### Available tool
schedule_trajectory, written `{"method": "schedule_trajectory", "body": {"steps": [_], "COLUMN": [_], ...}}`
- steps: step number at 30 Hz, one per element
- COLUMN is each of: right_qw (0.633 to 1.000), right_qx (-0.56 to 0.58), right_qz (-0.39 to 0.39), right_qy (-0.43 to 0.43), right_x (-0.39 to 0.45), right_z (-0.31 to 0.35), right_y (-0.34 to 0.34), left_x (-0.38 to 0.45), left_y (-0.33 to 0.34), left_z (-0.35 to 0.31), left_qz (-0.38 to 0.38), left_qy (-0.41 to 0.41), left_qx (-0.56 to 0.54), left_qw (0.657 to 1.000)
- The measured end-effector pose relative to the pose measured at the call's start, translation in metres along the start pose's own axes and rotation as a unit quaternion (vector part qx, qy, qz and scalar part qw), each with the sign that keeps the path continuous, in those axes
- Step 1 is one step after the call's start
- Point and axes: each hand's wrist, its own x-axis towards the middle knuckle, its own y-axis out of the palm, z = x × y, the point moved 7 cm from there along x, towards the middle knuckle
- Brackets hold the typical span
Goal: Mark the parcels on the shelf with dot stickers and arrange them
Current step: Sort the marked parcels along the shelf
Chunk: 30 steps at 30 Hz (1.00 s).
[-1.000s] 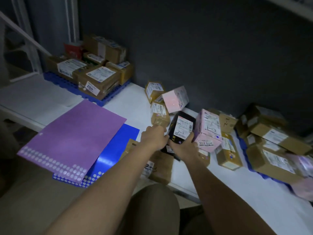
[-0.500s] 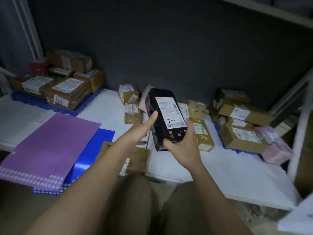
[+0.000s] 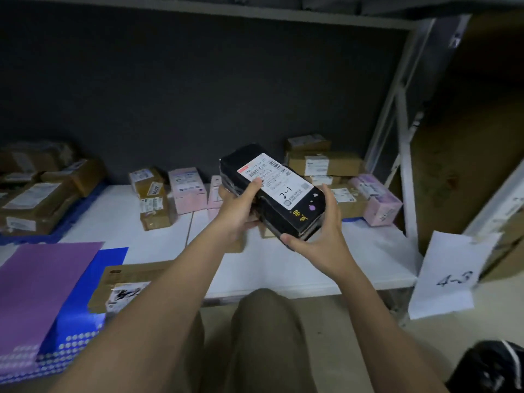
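A long black parcel with a white shipping label marked "2-1" is lifted above the white shelf. My left hand grips its far left side, thumb on the label. My right hand grips its near end, fingers curled round the edges. A small purple dot sticker sits near the parcel's near end. A purple sticker sheet lies over a blue sticker sheet at the shelf's front left, each with rows of dots along the near edge.
Brown boxes sit on a blue pallet at left. Small brown and pink parcels stand at the back middle. More brown and pink boxes pile at right by the shelf post. A flat brown parcel lies near the front edge. A paper tag "4-3" hangs right.
The black parcel has come up off the shelf and tilted to the right. My left hand went from reaching open beside it to gripping its side. The view swung right.
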Motion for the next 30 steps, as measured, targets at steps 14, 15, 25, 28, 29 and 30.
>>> {"method": "schedule_trajectory", "body": {"steps": [14, 15, 25, 28, 29, 30], "right_qw": [0.955, 0.954, 0.994, 0.995, 0.994, 0.993], "right_qx": [0.032, 0.047, 0.081, 0.065, 0.044, 0.018], "right_qz": [-0.271, -0.271, -0.043, 0.0, -0.003, -0.022], "right_qy": [0.112, 0.117, 0.063, 0.075, 0.099, 0.118], "right_x": [0.027, 0.035, 0.135, 0.16, 0.166, 0.171], "right_z": [-0.151, -0.16, -0.187, -0.206, -0.215, -0.224], "right_y": [-0.156, -0.161, -0.152, -0.135, -0.131, -0.129], "left_x": [0.067, 0.077, 0.173, 0.182, 0.184, 0.185], "left_y": [0.226, 0.232, 0.181, 0.163, 0.16, 0.158], "left_z": [0.049, 0.052, 0.053, 0.059, 0.062, 0.065], "left_qz": [0.153, 0.152, 0.031, -0.027, -0.038, -0.048], "left_qy": [0.034, 0.044, 0.051, 0.064, 0.063, 0.061], "left_qx": [0.287, 0.308, 0.284, 0.319, 0.324, 0.328], "left_qw": [0.945, 0.938, 0.957, 0.945, 0.943, 0.941]}}
